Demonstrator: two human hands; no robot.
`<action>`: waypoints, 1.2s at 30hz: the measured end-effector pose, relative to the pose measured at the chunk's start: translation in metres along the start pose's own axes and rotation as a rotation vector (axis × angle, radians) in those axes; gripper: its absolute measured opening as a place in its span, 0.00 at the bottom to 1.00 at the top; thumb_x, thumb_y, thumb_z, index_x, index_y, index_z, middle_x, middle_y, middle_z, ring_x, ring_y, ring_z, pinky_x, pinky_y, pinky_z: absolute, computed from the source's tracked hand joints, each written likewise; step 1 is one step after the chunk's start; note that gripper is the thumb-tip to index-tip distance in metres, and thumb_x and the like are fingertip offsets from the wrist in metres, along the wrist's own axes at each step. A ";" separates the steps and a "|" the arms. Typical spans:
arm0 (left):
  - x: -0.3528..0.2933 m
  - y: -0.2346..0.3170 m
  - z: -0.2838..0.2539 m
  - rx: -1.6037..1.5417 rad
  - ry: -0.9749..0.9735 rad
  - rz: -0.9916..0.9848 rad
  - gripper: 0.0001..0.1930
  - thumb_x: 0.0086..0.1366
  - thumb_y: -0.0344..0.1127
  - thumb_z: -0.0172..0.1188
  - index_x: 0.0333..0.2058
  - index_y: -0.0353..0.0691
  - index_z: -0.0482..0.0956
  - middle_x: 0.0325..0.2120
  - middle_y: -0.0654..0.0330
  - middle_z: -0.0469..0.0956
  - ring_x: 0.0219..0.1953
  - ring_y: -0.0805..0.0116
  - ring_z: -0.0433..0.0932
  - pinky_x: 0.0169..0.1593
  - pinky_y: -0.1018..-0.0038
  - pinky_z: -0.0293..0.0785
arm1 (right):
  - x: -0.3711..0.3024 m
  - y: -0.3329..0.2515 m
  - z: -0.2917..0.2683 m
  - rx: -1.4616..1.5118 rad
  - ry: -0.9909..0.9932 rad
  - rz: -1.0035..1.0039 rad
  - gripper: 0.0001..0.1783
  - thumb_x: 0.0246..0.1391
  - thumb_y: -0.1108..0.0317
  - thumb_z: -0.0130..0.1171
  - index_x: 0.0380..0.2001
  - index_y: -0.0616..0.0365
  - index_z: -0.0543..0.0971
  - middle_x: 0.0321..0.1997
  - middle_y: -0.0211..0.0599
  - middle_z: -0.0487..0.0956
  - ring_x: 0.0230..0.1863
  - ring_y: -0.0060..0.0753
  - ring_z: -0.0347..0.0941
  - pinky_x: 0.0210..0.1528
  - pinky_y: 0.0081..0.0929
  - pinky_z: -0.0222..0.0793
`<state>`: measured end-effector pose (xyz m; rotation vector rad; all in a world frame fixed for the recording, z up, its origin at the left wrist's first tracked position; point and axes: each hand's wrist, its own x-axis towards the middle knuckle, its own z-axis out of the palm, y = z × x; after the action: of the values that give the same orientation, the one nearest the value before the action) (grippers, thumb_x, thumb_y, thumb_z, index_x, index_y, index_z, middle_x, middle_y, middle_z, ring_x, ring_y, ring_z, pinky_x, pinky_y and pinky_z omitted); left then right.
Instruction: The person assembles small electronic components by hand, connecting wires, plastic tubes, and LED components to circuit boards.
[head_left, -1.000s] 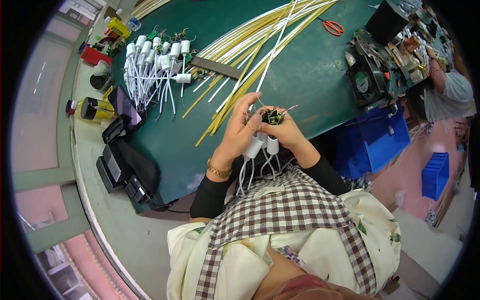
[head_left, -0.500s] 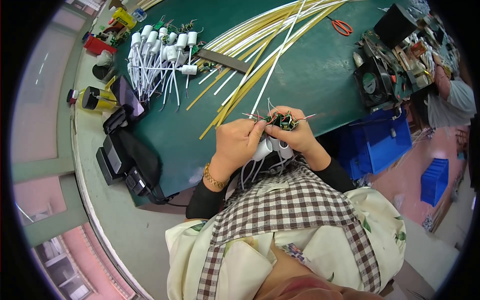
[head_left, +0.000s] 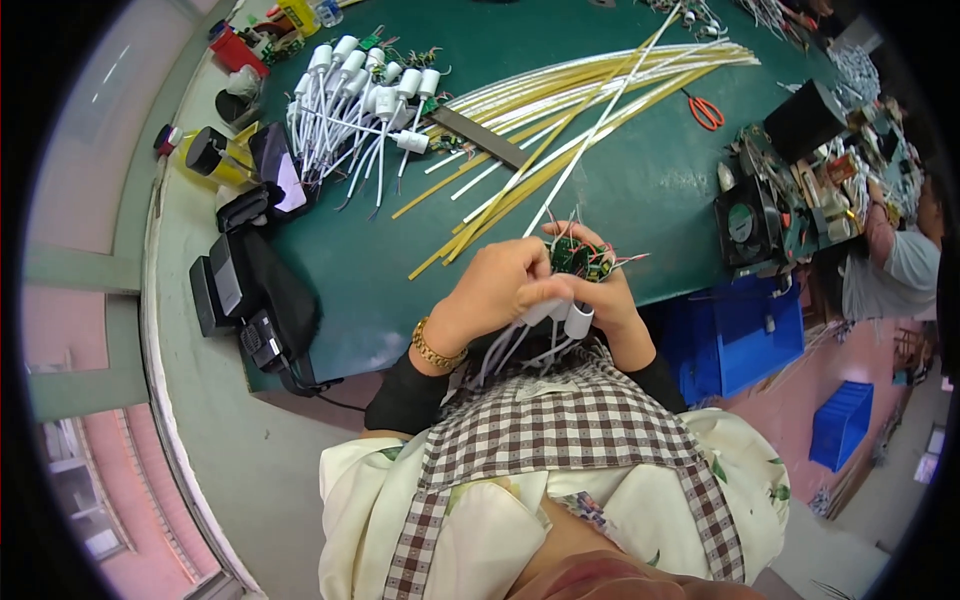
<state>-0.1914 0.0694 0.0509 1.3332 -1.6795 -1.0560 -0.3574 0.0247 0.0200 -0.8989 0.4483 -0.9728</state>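
Both hands work together at the table's near edge, close to my apron. My right hand is closed round a bunch of small green circuit boards with red and white wire ends sticking out. Under them hang white cylindrical housings whose white cables trail down toward my lap. My left hand, with a gold band at the wrist, has its thumb and fingers closed at one of the white housings, just left of the boards. The fingers partly hide what they grip.
More white housings with cables lie piled at the far left. Long white and yellow strips cross the green table, beside a flat grey bar. Red-handled scissors, a fan and a blue bin are rightward. Another person sits far right.
My left hand has moved from the wire ends down to the white housings. The boards have tilted more upright in my right hand. The view has shifted slightly.
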 end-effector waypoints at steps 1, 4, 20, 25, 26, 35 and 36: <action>-0.003 0.000 0.000 0.005 0.009 0.003 0.13 0.56 0.38 0.63 0.25 0.37 0.70 0.15 0.67 0.65 0.20 0.78 0.62 0.24 0.77 0.62 | -0.002 0.001 -0.003 0.000 -0.011 -0.002 0.24 0.43 0.82 0.61 0.47 0.63 0.70 0.43 0.33 0.74 0.43 0.22 0.71 0.45 0.21 0.68; -0.010 -0.015 0.016 -0.347 0.227 0.128 0.18 0.54 0.40 0.66 0.37 0.37 0.70 0.31 0.66 0.69 0.32 0.77 0.69 0.36 0.79 0.68 | -0.003 0.000 -0.002 -0.014 0.121 0.042 0.25 0.42 0.80 0.62 0.47 0.62 0.69 0.38 0.31 0.75 0.37 0.21 0.72 0.41 0.18 0.68; -0.032 -0.019 -0.001 -0.028 -0.032 -0.177 0.26 0.57 0.36 0.60 0.53 0.36 0.64 0.41 0.45 0.76 0.43 0.51 0.76 0.47 0.65 0.69 | 0.010 0.025 -0.005 0.454 0.049 0.074 0.37 0.44 0.70 0.64 0.58 0.56 0.61 0.52 0.42 0.72 0.52 0.39 0.69 0.57 0.35 0.64; 0.020 -0.009 -0.127 0.445 0.329 -0.095 0.21 0.58 0.35 0.58 0.50 0.36 0.67 0.39 0.43 0.76 0.42 0.46 0.75 0.45 0.63 0.69 | 0.020 0.035 -0.015 -0.004 -0.119 0.112 0.43 0.46 0.68 0.63 0.64 0.54 0.53 0.59 0.43 0.63 0.60 0.39 0.61 0.57 0.34 0.59; 0.041 -0.012 -0.149 0.480 0.449 -0.088 0.20 0.58 0.35 0.58 0.48 0.34 0.68 0.39 0.42 0.76 0.42 0.44 0.75 0.44 0.62 0.69 | 0.019 0.037 -0.016 -0.248 -0.136 0.073 0.39 0.47 0.68 0.62 0.61 0.55 0.56 0.57 0.42 0.66 0.58 0.37 0.64 0.56 0.32 0.61; 0.113 -0.088 -0.246 1.219 0.643 -0.257 0.34 0.52 0.51 0.64 0.46 0.30 0.63 0.43 0.45 0.69 0.35 0.44 0.75 0.38 0.56 0.71 | 0.010 0.047 -0.009 -0.915 -0.272 -0.346 0.08 0.49 0.72 0.59 0.34 0.60 0.79 0.32 0.41 0.79 0.32 0.37 0.76 0.35 0.27 0.71; 0.111 -0.097 -0.248 1.258 0.654 -0.282 0.40 0.52 0.53 0.63 0.53 0.28 0.58 0.51 0.46 0.64 0.40 0.47 0.74 0.39 0.58 0.71 | 0.010 0.047 -0.011 -0.907 -0.270 -0.341 0.08 0.49 0.72 0.59 0.34 0.60 0.79 0.32 0.41 0.79 0.32 0.37 0.76 0.35 0.27 0.71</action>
<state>0.0484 -0.0901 0.0650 2.3611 -1.6082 0.5141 -0.3355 0.0229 -0.0244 -1.9507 0.5174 -0.9266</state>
